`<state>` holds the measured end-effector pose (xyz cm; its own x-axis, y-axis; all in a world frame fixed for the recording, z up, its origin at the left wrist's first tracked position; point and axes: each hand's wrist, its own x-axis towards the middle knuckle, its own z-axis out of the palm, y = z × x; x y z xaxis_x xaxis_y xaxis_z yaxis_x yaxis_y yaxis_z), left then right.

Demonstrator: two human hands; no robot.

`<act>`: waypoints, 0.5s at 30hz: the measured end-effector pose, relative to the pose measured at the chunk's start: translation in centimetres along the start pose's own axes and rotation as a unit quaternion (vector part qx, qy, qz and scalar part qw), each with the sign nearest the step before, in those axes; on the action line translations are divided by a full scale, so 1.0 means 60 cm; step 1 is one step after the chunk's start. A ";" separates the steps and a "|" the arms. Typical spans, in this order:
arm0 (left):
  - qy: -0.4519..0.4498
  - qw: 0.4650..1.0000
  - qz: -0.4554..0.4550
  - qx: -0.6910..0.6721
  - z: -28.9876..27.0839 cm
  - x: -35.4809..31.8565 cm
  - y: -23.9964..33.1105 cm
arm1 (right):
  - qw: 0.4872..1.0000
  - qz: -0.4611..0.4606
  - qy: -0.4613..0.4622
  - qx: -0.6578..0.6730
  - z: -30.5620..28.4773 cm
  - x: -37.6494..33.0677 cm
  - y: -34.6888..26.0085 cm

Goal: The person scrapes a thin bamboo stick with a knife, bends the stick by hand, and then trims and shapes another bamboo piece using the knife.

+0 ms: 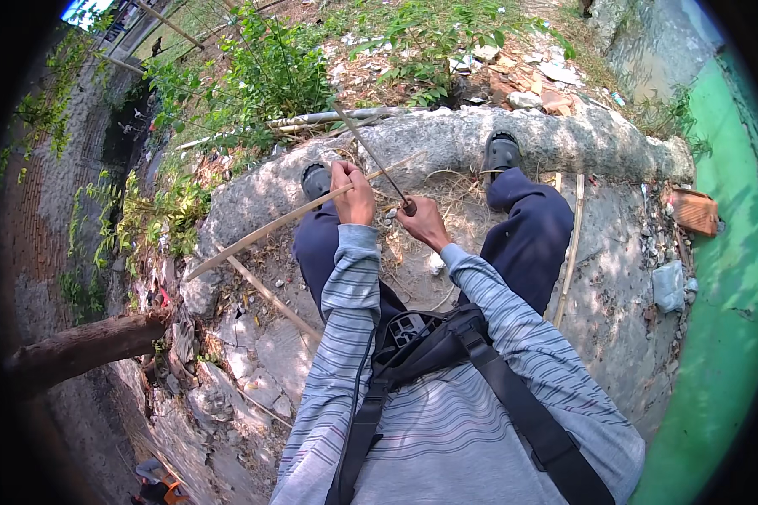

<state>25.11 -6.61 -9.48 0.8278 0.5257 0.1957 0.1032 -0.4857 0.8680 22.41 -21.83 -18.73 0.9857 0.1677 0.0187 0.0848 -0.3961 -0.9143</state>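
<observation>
My left hand (353, 194) is closed around a long, pale split-bamboo strip (257, 234). The strip slants from the lower left up to a thin end right of that hand. In my right hand (424, 224) is the dark brown handle of a knife (369, 148), gripped in a fist. Its long narrow blade points up and to the left, crossing the strip just right of my left hand; whether blade and strip touch, I cannot tell. Both hands are between my knees, and thin shavings (456, 195) lie scattered on the ground beyond them.
A second bamboo strip (271, 296) lies left of my legs, another (571, 252) by my right leg. Ahead runs a rough concrete ledge (598, 145) under my shoes. A brown log (93, 347) juts in at left. An orange brick (693, 212) sits near the green wall (728, 278).
</observation>
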 end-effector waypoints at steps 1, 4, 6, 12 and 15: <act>-0.003 1.000 0.010 0.006 -0.002 0.004 0.005 | 0.999 0.017 -0.027 -0.007 0.000 0.006 0.000; -0.022 1.000 0.013 -0.004 0.007 -0.002 0.031 | 0.996 0.064 0.006 0.062 0.001 0.011 0.044; 0.008 0.999 0.039 0.030 0.001 -0.001 0.019 | 0.998 0.065 -0.016 0.021 0.005 0.013 0.033; 0.010 0.999 0.025 0.035 -0.017 0.003 0.000 | 0.999 0.008 -0.033 -0.010 0.009 0.003 -0.012; 0.012 0.999 0.037 0.010 -0.002 -0.004 0.019 | 0.999 0.037 -0.013 -0.017 0.008 0.010 0.043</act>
<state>24.95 -7.21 -8.50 0.8201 0.5047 0.2698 0.0534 -0.5368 0.8420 23.12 -22.31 -21.27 0.9854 0.1594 -0.0595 0.0168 -0.4393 -0.8982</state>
